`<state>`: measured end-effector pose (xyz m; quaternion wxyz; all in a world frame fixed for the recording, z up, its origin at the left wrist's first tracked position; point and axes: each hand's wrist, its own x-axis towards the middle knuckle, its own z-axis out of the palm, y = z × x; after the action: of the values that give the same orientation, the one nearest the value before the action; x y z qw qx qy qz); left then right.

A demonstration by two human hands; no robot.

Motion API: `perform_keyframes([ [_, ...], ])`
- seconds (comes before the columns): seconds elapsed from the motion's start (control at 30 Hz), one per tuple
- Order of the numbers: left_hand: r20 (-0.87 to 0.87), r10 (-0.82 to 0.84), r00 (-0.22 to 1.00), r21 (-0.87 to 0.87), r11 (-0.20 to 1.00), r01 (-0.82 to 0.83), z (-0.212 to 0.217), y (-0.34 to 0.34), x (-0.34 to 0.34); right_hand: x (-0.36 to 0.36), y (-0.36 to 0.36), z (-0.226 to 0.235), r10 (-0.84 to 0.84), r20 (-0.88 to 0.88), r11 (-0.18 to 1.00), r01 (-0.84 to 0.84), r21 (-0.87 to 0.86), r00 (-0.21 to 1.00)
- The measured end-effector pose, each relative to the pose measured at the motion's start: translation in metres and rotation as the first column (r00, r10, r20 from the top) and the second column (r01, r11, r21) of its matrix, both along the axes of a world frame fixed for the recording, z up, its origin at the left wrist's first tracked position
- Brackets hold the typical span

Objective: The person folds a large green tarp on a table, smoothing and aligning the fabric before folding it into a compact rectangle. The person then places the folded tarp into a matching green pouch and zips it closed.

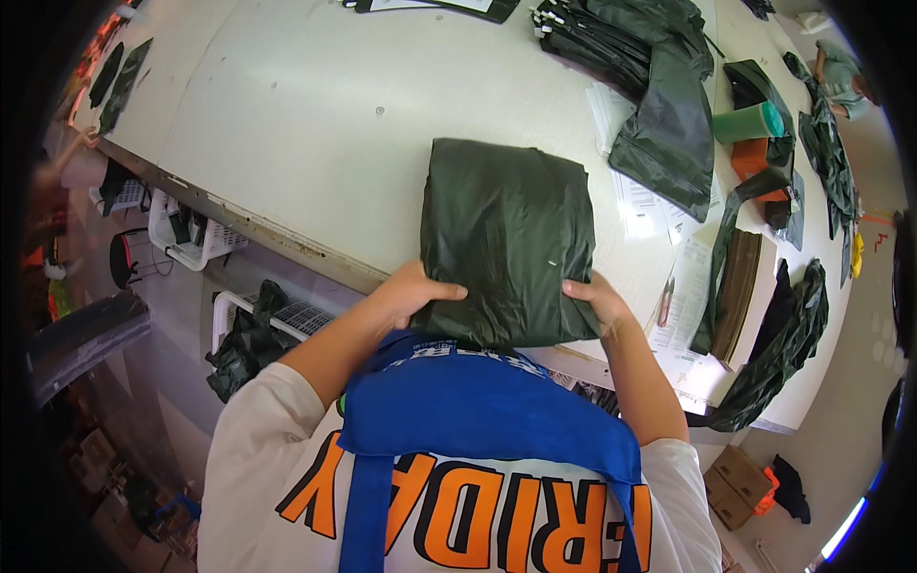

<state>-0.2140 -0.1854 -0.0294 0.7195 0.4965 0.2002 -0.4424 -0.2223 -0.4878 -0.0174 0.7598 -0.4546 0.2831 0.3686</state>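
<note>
A dark green, slightly shiny folded garment point(506, 239) lies as a thick square bundle at the near edge of the white table, close to my body. My left hand point(420, 294) grips its lower left side, the thumb on top and the fingers hidden underneath. On the lower right side my right hand point(597, 301) grips it the same way, thumb on top. A small pale mark shows on the bundle near the right thumb. I cannot tell whether the bundle's near end rests on the table or is lifted.
More dark green garments point(669, 115) are heaped at the far right over papers point(635, 205). A green cup point(750, 122), a small cutter point(666, 301) and a cardboard stack point(735, 296) are to the right. White baskets point(191, 234) stand below the table's left edge point(258, 232). Other people are at both sides.
</note>
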Motion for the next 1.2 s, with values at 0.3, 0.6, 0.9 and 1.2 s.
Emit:
perform_keyframes([
  [0.3,0.183,-0.085,0.979,0.458,0.889,-0.009,-0.039,-0.073,-0.035,0.027,0.057,0.026,0.846,-0.054,-0.034,-0.047,-0.998,0.531],
  [0.6,-0.217,0.027,0.976,-0.257,0.963,-0.084,-0.005,-0.08,-0.036,-0.01,0.084,0.067,0.97,-0.088,-0.11,0.083,-0.99,0.226],
  [0.9,0.208,-0.549,0.81,-0.205,0.785,0.584,0.08,-0.022,0.038,0.004,0.057,0.022,0.908,-0.012,0.056,-0.151,-0.987,0.419],
  [1.2,0.463,-0.298,0.835,0.092,0.953,0.289,0.027,0.058,0.097,0.046,0.084,0.111,0.942,0.206,0.333,-0.667,-0.667,0.264],
])
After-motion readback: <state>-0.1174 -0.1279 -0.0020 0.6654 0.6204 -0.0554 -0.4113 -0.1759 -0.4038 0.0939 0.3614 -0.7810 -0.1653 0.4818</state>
